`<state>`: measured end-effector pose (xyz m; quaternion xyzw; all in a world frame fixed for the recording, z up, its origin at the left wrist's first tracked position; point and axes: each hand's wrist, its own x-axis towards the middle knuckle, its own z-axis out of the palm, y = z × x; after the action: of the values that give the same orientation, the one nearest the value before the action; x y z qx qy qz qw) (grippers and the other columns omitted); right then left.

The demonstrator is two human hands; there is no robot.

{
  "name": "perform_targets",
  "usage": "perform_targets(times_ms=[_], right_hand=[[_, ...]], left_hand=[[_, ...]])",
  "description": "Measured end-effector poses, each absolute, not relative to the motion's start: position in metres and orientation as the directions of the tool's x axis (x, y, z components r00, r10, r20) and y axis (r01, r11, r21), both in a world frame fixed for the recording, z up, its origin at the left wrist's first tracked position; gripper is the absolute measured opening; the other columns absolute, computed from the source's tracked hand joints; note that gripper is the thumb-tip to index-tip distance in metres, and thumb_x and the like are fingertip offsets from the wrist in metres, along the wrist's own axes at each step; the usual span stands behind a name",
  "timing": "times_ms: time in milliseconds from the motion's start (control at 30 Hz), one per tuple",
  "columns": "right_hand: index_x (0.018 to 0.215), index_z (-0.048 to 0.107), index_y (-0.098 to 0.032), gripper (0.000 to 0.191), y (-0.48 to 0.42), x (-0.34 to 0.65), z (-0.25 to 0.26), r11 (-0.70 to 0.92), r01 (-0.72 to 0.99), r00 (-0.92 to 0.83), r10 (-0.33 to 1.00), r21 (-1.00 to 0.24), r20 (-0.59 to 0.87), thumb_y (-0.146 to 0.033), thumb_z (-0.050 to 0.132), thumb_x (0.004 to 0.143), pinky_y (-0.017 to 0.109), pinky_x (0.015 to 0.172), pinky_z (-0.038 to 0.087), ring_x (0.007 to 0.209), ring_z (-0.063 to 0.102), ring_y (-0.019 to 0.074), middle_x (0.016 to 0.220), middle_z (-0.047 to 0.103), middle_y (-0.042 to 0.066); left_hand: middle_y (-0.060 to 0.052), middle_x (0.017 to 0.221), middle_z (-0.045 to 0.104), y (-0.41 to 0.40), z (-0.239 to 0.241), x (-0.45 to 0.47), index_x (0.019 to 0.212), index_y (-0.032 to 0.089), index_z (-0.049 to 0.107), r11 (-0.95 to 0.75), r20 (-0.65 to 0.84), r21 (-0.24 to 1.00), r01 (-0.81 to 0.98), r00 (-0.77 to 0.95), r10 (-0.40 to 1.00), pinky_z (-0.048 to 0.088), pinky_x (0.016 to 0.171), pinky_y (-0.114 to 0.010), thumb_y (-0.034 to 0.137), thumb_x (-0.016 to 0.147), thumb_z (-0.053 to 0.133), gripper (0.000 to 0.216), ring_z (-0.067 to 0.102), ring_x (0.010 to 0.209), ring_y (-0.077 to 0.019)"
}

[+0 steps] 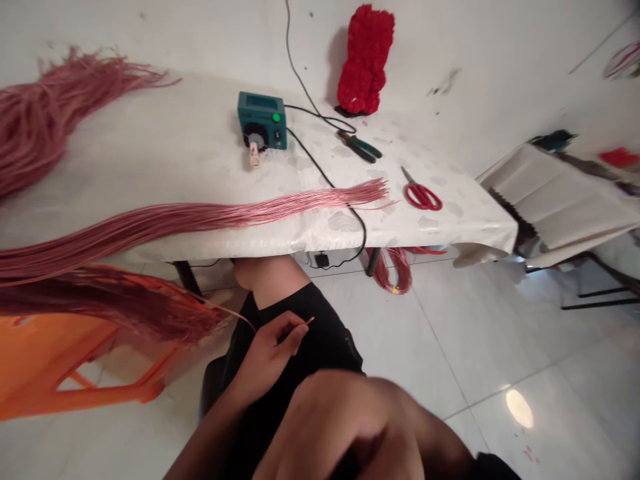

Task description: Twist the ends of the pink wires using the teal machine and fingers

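My left hand [270, 350] hovers over my lap and pinches one thin pink wire [306, 323] near its tip. The strand runs back left toward a dark pink bundle [120, 308] lying on an orange plastic stool [60, 373]. My right hand [345, 427] is close to the camera at the bottom, blurred, with fingers curled inward; what it holds is hidden. A long sheaf of pink wires [210, 217] lies across the white table [150, 147] above my knee.
On the table sit a teal control box [263, 120] with a black cable, green-handled pliers [361, 147], red scissors [423, 195] and a red fluffy figure [364, 60]. More pink wire lies at far left [45, 113]. A coil hangs under the table [395, 270].
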<state>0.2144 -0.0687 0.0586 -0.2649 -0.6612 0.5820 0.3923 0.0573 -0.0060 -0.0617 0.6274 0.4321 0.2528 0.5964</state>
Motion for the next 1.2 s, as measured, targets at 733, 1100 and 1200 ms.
perform_targets(times_ms=[733, 1100, 1200], right_hand=[[0.11, 0.068, -0.023, 0.015, -0.042, 0.211, -0.038, 0.221, 0.059, 0.008, 0.975, -0.973, 0.222, -0.029, 0.059, 0.099, 0.027, 0.06, 0.048, 0.06, 0.055, 0.0107, 0.069, 0.055, -0.005], [0.091, 0.073, -0.021, 0.007, -0.044, 0.206, -0.037, 0.243, 0.128, 0.099, 0.962, -0.962, 0.256, -0.022, 0.068, 0.096, 0.024, 0.061, 0.049, 0.06, 0.059, 0.0087, 0.072, 0.067, -0.003], [0.093, 0.074, -0.02, 0.007, -0.045, 0.208, -0.038, 0.239, 0.13, 0.095, 0.963, -0.962, 0.252, -0.021, 0.068, 0.095, 0.024, 0.061, 0.05, 0.06, 0.06, 0.0084, 0.073, 0.069, -0.003]], left_hand=[[0.003, 0.071, 0.07, -0.017, -0.018, 0.049, 0.087, 0.022, 0.078, -0.017, -0.017, 0.987, 0.162, 0.21, 0.978, 0.055, 0.057, -0.022, 0.028, 0.087, 0.072, 0.009, 0.064, 0.059, -0.0099], [0.005, 0.07, 0.073, -0.018, -0.018, 0.048, 0.085, 0.022, 0.072, -0.129, 0.057, 0.958, 0.258, 0.269, 0.961, 0.054, 0.059, -0.017, 0.021, 0.09, 0.068, 0.007, 0.069, 0.062, -0.0093], [0.006, 0.073, 0.074, -0.017, -0.018, 0.045, 0.087, 0.023, 0.072, -0.183, 0.078, 0.928, 0.325, 0.31, 0.947, 0.054, 0.063, -0.015, 0.018, 0.092, 0.066, 0.009, 0.069, 0.067, -0.0078]])
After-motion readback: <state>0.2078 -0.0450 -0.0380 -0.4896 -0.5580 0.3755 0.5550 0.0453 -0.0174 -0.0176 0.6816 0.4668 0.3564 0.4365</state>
